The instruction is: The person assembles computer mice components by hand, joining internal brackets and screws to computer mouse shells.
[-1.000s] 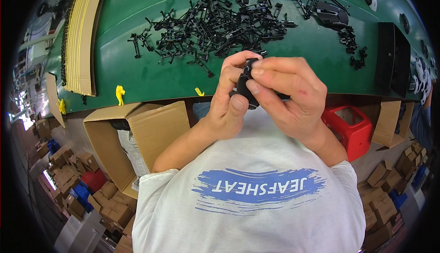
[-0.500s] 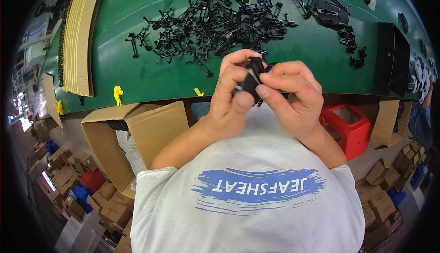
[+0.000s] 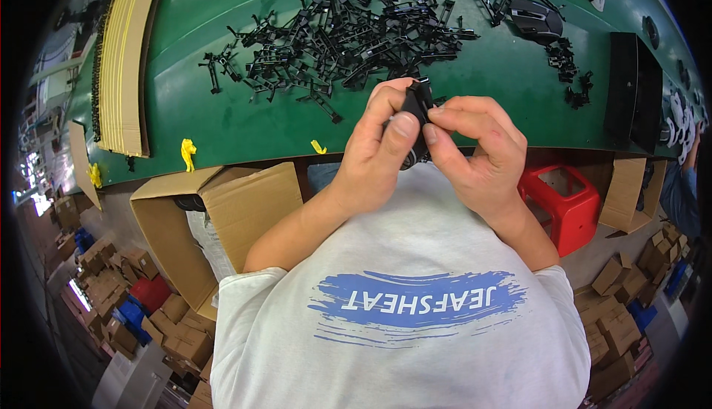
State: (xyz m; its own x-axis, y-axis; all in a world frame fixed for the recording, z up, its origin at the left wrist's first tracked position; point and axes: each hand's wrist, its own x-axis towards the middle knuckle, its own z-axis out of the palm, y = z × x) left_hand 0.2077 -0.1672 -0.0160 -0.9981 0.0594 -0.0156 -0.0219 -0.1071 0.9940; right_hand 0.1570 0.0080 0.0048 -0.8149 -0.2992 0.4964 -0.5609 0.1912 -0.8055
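Observation:
In front of my chest, over the near edge of the green table, my left hand (image 3: 380,146) grips a small black plastic part (image 3: 417,105) with its thumb across one face. The thumb and forefinger of my right hand (image 3: 478,149) pinch at that part's right edge. Fingers cover much of it, so its full shape is hidden. Beyond my hands lies a loose heap of black plastic clips (image 3: 348,38), thin and bracket-like. A black computer mouse (image 3: 535,20) rests to the right of the heap, with a few more clips around it.
Corrugated cardboard with yellow edges (image 3: 126,68) stands on the table's left. Yellow scraps (image 3: 188,155) lie near the front edge. A black box (image 3: 634,94) is at the right. Below are an open carton (image 3: 256,209) and a red stool (image 3: 567,209). Another person's arm (image 3: 691,160) shows far right.
The black part has been turned more upright between my hands. My left thumb has shifted up across its face, while my right fingers remain at its edge.

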